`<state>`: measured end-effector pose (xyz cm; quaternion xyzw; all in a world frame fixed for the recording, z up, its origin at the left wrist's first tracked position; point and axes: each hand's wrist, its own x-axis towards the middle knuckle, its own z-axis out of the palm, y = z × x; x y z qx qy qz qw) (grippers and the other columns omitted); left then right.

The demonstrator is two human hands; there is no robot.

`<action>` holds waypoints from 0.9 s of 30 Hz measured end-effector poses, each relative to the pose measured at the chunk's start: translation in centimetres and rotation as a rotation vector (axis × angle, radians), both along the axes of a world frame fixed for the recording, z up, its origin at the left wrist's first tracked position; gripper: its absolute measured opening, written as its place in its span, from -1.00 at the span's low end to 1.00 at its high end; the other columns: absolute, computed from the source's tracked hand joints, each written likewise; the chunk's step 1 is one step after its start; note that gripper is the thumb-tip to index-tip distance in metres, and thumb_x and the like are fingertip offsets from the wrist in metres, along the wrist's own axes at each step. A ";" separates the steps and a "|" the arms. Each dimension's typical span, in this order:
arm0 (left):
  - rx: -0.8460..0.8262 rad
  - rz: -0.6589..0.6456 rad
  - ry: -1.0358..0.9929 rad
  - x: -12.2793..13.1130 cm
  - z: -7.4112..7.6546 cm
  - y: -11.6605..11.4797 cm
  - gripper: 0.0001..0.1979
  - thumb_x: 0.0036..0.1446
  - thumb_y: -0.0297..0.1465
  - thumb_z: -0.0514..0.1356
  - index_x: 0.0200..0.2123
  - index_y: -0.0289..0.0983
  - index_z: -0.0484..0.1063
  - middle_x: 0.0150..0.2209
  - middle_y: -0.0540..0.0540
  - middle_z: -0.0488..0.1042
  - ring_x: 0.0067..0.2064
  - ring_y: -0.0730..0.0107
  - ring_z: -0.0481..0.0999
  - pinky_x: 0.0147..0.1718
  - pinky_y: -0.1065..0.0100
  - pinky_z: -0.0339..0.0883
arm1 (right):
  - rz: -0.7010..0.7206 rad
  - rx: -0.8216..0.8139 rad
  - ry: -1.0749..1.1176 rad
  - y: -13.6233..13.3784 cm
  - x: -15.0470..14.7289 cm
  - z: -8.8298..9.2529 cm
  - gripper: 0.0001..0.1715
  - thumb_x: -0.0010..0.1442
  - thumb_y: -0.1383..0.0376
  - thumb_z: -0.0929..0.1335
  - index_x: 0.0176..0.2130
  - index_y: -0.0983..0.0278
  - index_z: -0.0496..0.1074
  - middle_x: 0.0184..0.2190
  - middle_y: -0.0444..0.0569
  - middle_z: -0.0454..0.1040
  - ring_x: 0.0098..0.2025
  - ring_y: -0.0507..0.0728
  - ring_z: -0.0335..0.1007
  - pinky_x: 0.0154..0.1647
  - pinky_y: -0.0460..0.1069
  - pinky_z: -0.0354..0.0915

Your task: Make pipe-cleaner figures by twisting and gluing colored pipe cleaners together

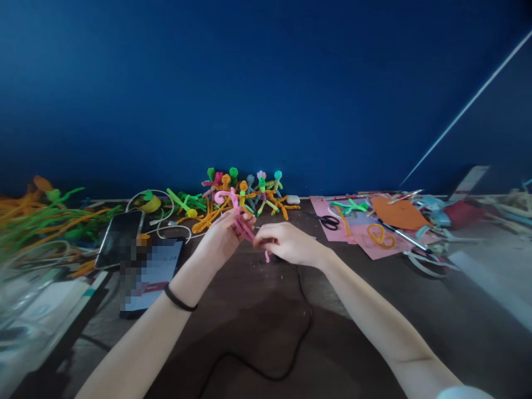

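My left hand (220,237) and my right hand (286,243) meet over the dark table (374,310), both pinched on a pink pipe cleaner (236,213). Its upper end curls into a loop above my left fingers. A short pink end pokes out below my right fingers. Just behind the hands, against the blue wall, stands a row of small pipe cleaner figures (249,191) in orange, green, pink and teal.
Two phones (120,235) lie at the left beside a white cable (166,221) and a heap of loose pipe cleaners (41,219). Scissors (330,221), pink paper (366,233) and orange paper (399,213) lie at the right. A black cable (299,327) runs between my arms.
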<state>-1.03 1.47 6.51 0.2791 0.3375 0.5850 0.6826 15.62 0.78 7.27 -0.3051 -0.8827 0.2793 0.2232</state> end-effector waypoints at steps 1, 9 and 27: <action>0.003 -0.007 -0.007 0.0 -0.2 0.0 -0.81 0.15 -0.52 0.01 -0.47 -0.34 0.36 -0.57 -0.03 0.43 -0.47 0.44 0.48 -0.39 0.39 0.38 | 0.006 -0.022 -0.027 0.0 0.1 0.0 -0.75 0.08 0.52 0.23 -0.34 0.30 0.44 -0.35 -0.10 0.44 -0.52 -0.09 0.29 -0.36 -0.12 0.20; 0.086 -0.096 -0.018 0.3 -0.1 -0.4 -0.81 0.17 -0.46 0.01 -0.46 -0.34 0.32 -0.63 0.07 0.23 -0.60 0.58 0.30 -0.53 0.48 0.31 | 0.097 -0.189 -0.183 -0.2 0.5 -0.9 -0.70 -0.02 0.53 0.21 -0.37 0.30 0.46 -0.46 -0.12 0.48 -0.55 -0.07 0.33 -0.49 -0.16 0.18; 0.147 -0.432 0.312 2.0 -0.6 -2.2 -0.77 0.13 -0.42 0.06 -0.55 -0.35 0.32 -0.66 0.03 0.23 -0.62 0.55 0.28 -0.59 0.49 0.26 | -0.177 -0.263 0.517 0.7 1.1 -1.8 -0.78 0.08 0.18 0.33 -0.35 0.31 0.32 -0.46 -0.09 0.41 -0.49 -0.01 0.32 -0.47 -0.08 0.27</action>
